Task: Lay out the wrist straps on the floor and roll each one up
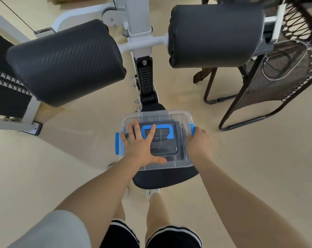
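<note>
A clear plastic box (176, 116) with a blue handle (166, 128) and blue side latches sits on the black seat (162, 178) of a gym machine. Dark contents, probably the wrist straps, show dimly through the lid. My left hand (142, 145) lies flat on the lid with fingers spread. My right hand (199, 140) is at the box's right side, its fingers curled around the right blue latch (192, 129). The left latch (117, 143) is untouched.
Two large black padded rollers (67, 63) (214, 34) on a white frame (139, 24) hang just beyond the box. A black folding chair frame (244, 97) stands at right. Beige floor (62, 149) spreads left and right. My legs and shoes are below.
</note>
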